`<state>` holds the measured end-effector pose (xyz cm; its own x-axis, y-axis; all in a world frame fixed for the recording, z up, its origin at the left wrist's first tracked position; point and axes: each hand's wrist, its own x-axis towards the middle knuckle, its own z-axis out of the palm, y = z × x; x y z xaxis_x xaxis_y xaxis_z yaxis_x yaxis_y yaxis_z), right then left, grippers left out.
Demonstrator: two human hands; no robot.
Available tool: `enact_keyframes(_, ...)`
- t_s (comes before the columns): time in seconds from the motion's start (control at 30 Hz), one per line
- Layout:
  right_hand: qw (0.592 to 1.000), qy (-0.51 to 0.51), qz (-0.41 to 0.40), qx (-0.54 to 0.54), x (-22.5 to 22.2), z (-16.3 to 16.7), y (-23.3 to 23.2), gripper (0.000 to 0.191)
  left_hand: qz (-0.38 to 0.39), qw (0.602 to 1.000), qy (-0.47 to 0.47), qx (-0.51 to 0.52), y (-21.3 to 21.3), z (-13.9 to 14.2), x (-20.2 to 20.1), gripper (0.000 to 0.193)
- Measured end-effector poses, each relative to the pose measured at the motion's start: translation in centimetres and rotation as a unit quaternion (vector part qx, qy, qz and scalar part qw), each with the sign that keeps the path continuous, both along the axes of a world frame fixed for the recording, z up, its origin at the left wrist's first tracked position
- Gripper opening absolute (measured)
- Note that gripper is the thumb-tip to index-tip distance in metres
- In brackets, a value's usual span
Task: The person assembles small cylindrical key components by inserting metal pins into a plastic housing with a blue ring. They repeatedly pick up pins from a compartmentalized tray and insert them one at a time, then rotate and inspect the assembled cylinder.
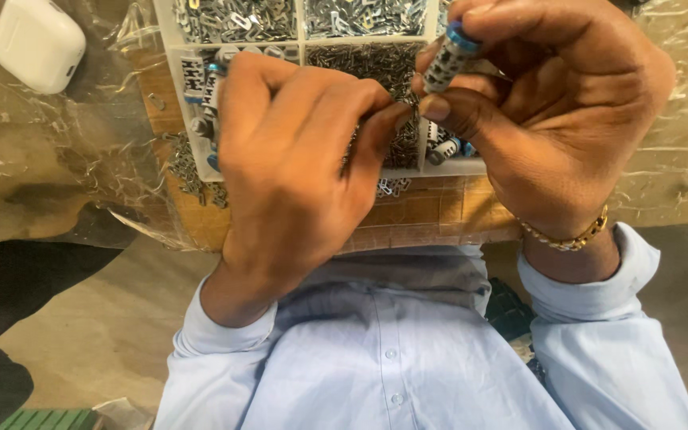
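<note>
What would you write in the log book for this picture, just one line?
right hand: holds blue-capped cylinder | left hand: fingertips pinched at cylinder's lower end | tray: compartments of small metal parts | white case: far left

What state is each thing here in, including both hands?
Right hand: closed around a small cylinder.
Small cylinder: held tilted, blue cap uppermost.
Left hand: fingers pinched together beside the right thumb; anything held is hidden.
Divided tray: open, compartments filled with small metal parts.
White case: closed, lying on plastic sheeting.
</note>
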<state>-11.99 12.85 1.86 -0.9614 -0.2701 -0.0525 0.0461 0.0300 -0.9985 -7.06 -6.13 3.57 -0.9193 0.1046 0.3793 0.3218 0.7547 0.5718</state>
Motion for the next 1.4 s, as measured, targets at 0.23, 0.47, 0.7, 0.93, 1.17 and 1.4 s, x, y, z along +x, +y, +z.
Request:
enact_keyframes(0.23, 0.989, 0.124, 0.074, 0.012, 0.5, -1.0, 0.8, 0.033, 0.012, 0.988, -0.029, 0.149, -0.1, -0.8, 1.5, 0.013)
enact_keyframes(0.47, 0.979, 0.171, 0.095, 0.058, -0.2, -1.4, 1.1, 0.031, 0.007, 0.99, -0.022, 0.139, -0.1, -1.2, 1.4, 0.01)
enact_keyframes(0.7, 0.986, 0.128, 0.076, 0.073, -0.1, -0.1, 0.4, 0.027, 0.003, 0.989, -0.033, 0.141, -0.4, -0.2, 1.3, 0.015)
enact_keyframes(0.93, 0.983, 0.14, 0.089, 0.077, 0.1, 0.6, 0.1, 0.023, -0.011, 0.99, -0.06, 0.13, -1.0, 0.4, 1.3, 0.012)
enact_keyframes(1.17, 0.987, 0.114, 0.1, 0.046, 0.0, 0.7, 0.4, 0.025, -0.02, 0.985, -0.075, 0.151, -1.7, 1.0, 1.5, 0.017)
enact_keyframes(1.4, 0.994, 0.085, 0.061, 0.01, -0.3, -0.7, 0.7, 0.031, -0.007, 0.972, -0.037, 0.23, -0.8, -0.3, 2.0, 0.014)
